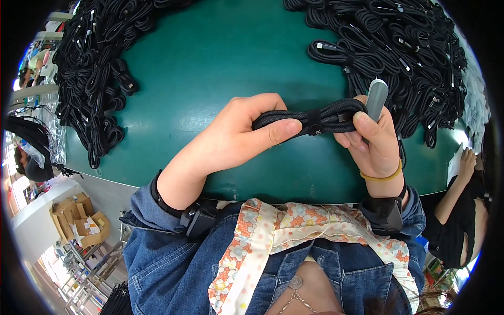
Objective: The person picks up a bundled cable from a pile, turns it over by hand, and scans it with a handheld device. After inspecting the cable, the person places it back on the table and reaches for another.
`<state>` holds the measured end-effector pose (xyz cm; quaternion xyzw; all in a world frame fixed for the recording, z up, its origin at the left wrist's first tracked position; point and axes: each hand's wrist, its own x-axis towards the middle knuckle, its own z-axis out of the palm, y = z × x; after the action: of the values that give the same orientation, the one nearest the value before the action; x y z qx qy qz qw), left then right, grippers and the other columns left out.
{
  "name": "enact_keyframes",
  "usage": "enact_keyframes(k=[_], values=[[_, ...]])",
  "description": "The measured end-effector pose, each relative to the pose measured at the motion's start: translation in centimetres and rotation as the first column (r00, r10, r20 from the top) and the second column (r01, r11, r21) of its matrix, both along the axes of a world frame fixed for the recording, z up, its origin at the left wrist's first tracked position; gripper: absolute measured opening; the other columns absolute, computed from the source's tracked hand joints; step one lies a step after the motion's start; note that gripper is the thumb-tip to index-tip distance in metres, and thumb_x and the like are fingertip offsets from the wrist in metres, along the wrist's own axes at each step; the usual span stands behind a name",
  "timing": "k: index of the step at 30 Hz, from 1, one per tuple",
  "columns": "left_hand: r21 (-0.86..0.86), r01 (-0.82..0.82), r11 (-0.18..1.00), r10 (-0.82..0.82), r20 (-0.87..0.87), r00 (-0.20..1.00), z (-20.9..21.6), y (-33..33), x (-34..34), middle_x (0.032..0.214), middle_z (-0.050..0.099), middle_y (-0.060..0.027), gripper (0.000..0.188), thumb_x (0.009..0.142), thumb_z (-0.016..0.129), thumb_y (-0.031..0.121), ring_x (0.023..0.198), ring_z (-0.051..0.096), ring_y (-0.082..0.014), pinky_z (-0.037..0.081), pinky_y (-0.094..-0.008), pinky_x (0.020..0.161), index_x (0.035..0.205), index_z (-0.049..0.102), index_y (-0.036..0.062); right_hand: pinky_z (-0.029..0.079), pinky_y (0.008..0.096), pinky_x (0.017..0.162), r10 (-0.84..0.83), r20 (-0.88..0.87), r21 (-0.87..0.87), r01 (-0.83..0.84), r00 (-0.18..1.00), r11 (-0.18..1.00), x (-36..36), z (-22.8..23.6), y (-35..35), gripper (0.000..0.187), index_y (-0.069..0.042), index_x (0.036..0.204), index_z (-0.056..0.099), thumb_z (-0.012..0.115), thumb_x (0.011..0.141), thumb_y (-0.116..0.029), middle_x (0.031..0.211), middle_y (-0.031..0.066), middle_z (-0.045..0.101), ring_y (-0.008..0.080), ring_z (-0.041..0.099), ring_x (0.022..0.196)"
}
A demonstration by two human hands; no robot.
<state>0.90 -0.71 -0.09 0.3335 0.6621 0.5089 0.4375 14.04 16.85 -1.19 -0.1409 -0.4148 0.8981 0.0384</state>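
A broad green table (210,52) is seen across the scene, its near edge met by the person's body. Its right side is covered by a large pile of coiled black cables (415,58), by which the space just beyond the right hand is crowded; its far left is taken up by a second heap of black cables (92,73). The middle is left bare between them. At the right, a co-worker's arm (454,202) is stretched to the table's edge. Cardboard boxes (84,220) are seen away to the left, below table level.

Both forearms are raised from the near side and angled inward. By the left hand (239,128), the left end of a cable bundle (331,111) is gripped, with the thumb laid along its near side and the fingers wrapped behind, partly hidden. The bundle is held level above the table, between the two hands. Its right end is pinched under the thumb of the right hand (375,139), whose fingers are curled in close. A slim grey tool (376,97) is also kept in that hand, tilted slightly right, its rounded end directed far.
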Motion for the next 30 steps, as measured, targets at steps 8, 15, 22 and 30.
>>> enact_keyframes(k=[8, 15, 22, 30], values=[[0.008, 0.013, 1.0, -0.012, -0.039, 0.999, 0.2, -0.1, 0.0, 0.052, 0.045, 0.0002, 0.028, 0.078, 0.058, 0.027, 0.049, 0.04, -0.0051, 0.032, -0.022, 0.042, 0.072, 0.052, 0.0007, 0.036, 0.0211, 0.052, 0.01, -0.035, 0.052, -0.009, 0.999, 0.999, -0.1, -0.2, -0.1, 0.012, -0.001, 0.081, 0.053, 0.057, 0.076, -0.011, 0.055, -0.003, 0.041, 0.0032, 0.033, 0.046], [-0.002, 0.001, 1.0, -0.002, -0.042, 0.999, 0.1, -0.1, 0.1, 0.052, 0.046, -0.0005, 0.028, 0.077, 0.059, 0.027, 0.049, 0.04, -0.0055, 0.032, -0.0224, 0.042, 0.071, 0.053, 0.0005, 0.036, 0.0201, 0.051, 0.001, -0.026, 0.038, 0.0, 1.0, 0.999, 0.1, -0.1, -0.1, 0.01, -0.001, 0.082, 0.053, 0.056, 0.076, -0.009, 0.055, -0.0026, 0.042, 0.0037, 0.035, 0.046], [-0.059, 0.024, 0.998, -0.028, -0.073, 0.997, 0.4, 0.1, -0.1, 0.051, 0.046, -0.0015, 0.026, 0.077, 0.059, 0.025, 0.048, 0.04, -0.0066, 0.032, -0.0228, 0.042, 0.072, 0.053, -0.0001, 0.034, 0.0179, 0.046, -0.07, 0.176, 0.252, 0.024, 0.982, 0.967, -0.4, 1.2, -0.3, 0.012, -0.001, 0.083, 0.054, 0.056, 0.076, -0.01, 0.057, -0.0017, 0.046, 0.004, 0.039, 0.046], [0.237, -0.102, 0.966, 0.193, -0.401, 0.895, 0.2, -0.3, -2.2, 0.06, 0.049, -0.0036, 0.019, 0.078, 0.055, 0.016, 0.057, 0.046, -0.0094, 0.036, -0.0212, 0.053, 0.068, 0.053, 0.0004, 0.036, 0.0172, 0.045, 0.265, 0.378, 0.423, -0.42, 0.887, 0.803, -0.7, 2.0, 0.3, 0.012, -0.003, 0.083, 0.057, 0.056, 0.076, -0.013, 0.063, -0.0008, 0.052, 0.0037, 0.047, 0.052]])
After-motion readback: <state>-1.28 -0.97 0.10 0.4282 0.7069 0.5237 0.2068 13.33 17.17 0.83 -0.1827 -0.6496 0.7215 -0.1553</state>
